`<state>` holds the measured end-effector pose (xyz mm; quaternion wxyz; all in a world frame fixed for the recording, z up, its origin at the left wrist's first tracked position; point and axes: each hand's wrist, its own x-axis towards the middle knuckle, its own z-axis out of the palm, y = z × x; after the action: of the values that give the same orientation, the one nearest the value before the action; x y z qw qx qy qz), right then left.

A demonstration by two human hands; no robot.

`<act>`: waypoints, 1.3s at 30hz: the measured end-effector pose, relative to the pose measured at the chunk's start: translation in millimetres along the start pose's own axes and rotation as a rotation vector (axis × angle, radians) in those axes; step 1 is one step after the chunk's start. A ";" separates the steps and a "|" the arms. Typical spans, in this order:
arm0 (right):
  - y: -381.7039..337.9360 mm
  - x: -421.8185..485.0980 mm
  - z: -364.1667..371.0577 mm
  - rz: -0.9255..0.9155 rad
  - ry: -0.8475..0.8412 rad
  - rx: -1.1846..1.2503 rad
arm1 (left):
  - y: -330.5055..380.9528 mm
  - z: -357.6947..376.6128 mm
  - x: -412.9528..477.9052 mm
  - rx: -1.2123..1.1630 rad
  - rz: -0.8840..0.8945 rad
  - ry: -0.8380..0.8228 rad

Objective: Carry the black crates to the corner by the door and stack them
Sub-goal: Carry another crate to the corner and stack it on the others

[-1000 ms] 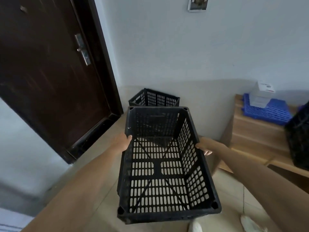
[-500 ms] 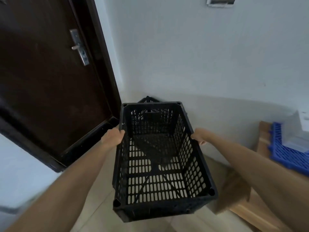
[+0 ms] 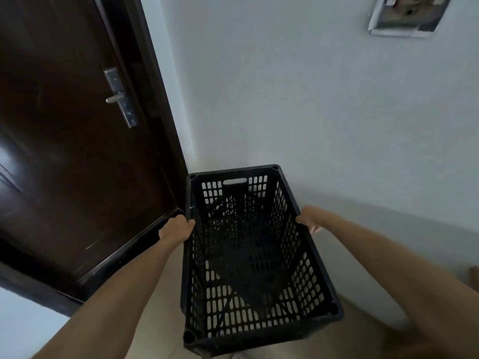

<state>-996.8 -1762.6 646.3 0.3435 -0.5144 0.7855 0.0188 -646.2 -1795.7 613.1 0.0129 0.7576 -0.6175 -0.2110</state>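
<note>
I hold a black perforated plastic crate [image 3: 261, 330] in front of me, long side pointing away. My left hand [image 3: 176, 229] grips its left rim and my right hand [image 3: 308, 218] grips its right rim. The crate hangs over the corner between the dark door [image 3: 72, 161] and the pale wall. Through its holed floor I make out dark shapes of another black crate [image 3: 233, 211] below; it is mostly hidden and I cannot tell whether the two touch.
The dark door with a metal handle [image 3: 116, 98] stands shut on the left, its frame reaching the corner. The pale wall [image 3: 311, 112] runs close behind the crate. An open wall box [image 3: 407, 14] sits high on the right. Beige floor tiles lie below.
I have stepped closer to the corner. The crate has moved forward over the crate on the floor, which now hides beneath it. The wooden bench and blue crate have left view.
</note>
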 end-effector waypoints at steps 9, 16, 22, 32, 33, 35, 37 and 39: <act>-56.1 115.0 -53.6 -0.065 -0.043 -0.140 | 26.0 -0.9 104.4 -0.048 -0.087 -0.062; -85.3 210.4 -93.5 -0.211 -0.101 -0.205 | 46.2 8.8 149.9 -0.114 -0.222 -0.037; -96.2 275.8 -121.3 -0.310 -0.179 -0.246 | 78.0 24.9 168.4 -0.194 -0.349 -0.016; -101.3 340.6 -149.4 -0.433 -0.310 -0.361 | 132.4 48.6 169.2 -0.287 -0.505 0.066; -101.2 344.1 -150.0 -0.440 -0.316 -0.370 | 132.3 50.6 169.6 -0.301 -0.511 0.063; -100.6 351.9 -151.6 -0.455 -0.332 -0.379 | 127.8 55.5 172.1 -0.316 -0.519 0.050; -100.2 358.0 -155.2 -0.454 -0.336 -0.378 | 123.7 62.3 175.7 -0.331 -0.527 0.027; -99.1 361.1 -156.4 -0.451 -0.325 -0.391 | 125.1 67.6 174.6 -0.329 -0.526 0.021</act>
<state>-1081.6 -2156.2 595.9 0.3547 -0.7217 0.5683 0.1744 -759.4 -1973.3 533.6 0.0867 0.8814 -0.3577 -0.2962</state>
